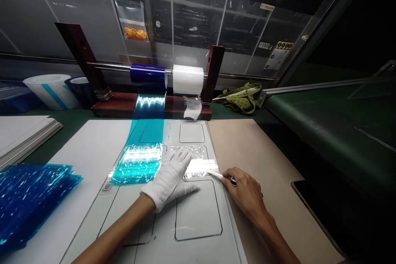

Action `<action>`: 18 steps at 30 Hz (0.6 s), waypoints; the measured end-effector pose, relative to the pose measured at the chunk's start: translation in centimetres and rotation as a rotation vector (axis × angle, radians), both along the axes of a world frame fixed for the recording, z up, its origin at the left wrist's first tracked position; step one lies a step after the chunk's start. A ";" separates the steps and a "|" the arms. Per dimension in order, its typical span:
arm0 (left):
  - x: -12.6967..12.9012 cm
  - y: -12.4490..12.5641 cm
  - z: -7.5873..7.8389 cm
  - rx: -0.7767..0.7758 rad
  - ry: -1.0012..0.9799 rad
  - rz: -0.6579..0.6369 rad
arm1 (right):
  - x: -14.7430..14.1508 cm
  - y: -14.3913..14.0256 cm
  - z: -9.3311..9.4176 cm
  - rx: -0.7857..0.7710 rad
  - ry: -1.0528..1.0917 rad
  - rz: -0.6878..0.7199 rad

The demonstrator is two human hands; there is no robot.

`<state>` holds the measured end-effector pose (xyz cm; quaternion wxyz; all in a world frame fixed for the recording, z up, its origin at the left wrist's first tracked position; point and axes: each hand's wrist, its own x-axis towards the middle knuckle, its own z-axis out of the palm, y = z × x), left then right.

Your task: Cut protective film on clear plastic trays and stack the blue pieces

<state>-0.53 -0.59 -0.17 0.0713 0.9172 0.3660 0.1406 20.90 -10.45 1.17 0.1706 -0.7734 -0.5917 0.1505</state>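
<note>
My left hand (170, 179), in a white glove, lies flat on a clear film sheet (198, 161) spread over a grey template board (192, 222) with outlined rectangles. My bare right hand (244, 189) grips a thin metal blade tool (218, 175), its tip touching the clear film's right edge. A blue film strip (140, 161) runs down the board from a blue roll (147, 75) on a wooden stand, just left of my gloved hand. Next to the blue roll hangs a white roll (188, 79).
A pile of crumpled blue film (27, 196) lies at the left. White sheets (21, 132) are stacked further back left, with tape rolls (52, 88) behind. A tan board (266, 165) lies right, a dark tablet (321, 214) beyond it, a green bag (241, 97) near the stand.
</note>
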 end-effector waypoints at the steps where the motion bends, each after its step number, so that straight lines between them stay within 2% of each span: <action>1: 0.0 0.0 0.0 0.007 0.001 -0.003 | -0.1 0.2 -0.1 -0.002 0.028 0.012; 8: 0.2 0.5 -0.3 0.125 0.009 -0.015 | 0.4 0.6 -0.3 -0.010 0.259 0.103; 12: 0.0 0.6 -0.8 0.258 0.021 -0.021 | 1.5 -0.1 -0.8 0.011 0.261 0.108; 15: -0.8 -1.4 -0.5 0.400 -0.006 -0.031 | 3.1 -1.4 -1.7 0.080 0.159 0.019; 18: -2.2 -5.2 -0.1 0.536 -0.048 -0.043 | 5.2 -3.1 -2.7 0.162 0.040 -0.069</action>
